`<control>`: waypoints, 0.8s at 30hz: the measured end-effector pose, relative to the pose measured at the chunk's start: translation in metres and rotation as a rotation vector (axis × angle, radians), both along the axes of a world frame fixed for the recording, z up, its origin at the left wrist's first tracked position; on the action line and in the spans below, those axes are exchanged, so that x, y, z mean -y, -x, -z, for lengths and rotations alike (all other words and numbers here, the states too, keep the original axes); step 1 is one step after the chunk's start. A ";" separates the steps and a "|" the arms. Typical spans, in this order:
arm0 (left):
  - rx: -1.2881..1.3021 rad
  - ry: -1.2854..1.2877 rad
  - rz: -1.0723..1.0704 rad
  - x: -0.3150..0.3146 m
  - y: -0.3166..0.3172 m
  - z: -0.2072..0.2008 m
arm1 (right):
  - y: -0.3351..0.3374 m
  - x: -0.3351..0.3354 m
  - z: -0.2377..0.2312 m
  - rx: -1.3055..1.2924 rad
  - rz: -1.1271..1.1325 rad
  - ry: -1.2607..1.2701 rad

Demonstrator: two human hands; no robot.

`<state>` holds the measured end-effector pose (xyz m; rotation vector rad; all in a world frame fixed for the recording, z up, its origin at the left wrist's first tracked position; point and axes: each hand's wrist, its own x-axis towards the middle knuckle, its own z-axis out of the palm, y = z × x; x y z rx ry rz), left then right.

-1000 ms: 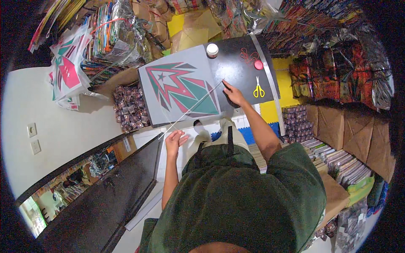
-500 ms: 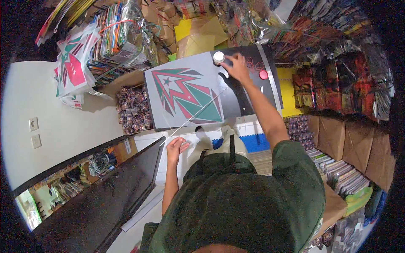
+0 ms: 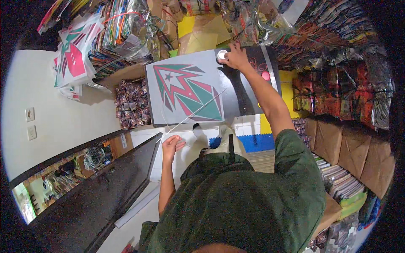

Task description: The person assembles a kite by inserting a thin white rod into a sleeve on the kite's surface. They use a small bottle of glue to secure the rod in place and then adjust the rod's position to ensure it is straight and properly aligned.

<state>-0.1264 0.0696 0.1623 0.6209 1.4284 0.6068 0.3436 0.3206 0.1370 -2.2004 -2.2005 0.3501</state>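
Note:
My right hand reaches over the far part of the table, at the right side of a small round white jar. Its fingers are spread, with one or two at the jar's rim; whether one dips inside I cannot tell. A pink round lid lies right of my forearm. My left hand, low at the table's near edge, has its fingers bent and seems to pinch a thin white stick. The stick slants up across a grey sheet with a green and red angular design. A fine curved line runs beside it.
The black table top shows right of the sheet, with red thread on it. Small wrapped packs fill a box at its left. Bundled sheets and brown cartons surround the table. A dark panel stands lower left.
My right hand has closed in on the white jar, and its fingers now reach the rim. The left hand is slightly farther left. The whole view has shifted a little.

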 end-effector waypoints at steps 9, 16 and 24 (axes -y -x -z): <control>0.030 -0.004 0.038 -0.008 0.001 0.006 | 0.002 0.019 -0.006 -0.127 0.103 -0.356; -0.001 0.036 0.029 -0.008 0.001 0.009 | 0.009 0.153 0.086 -0.603 0.453 -0.280; -0.002 0.026 0.062 -0.011 -0.001 0.007 | 0.060 0.196 0.115 -0.658 0.587 -0.261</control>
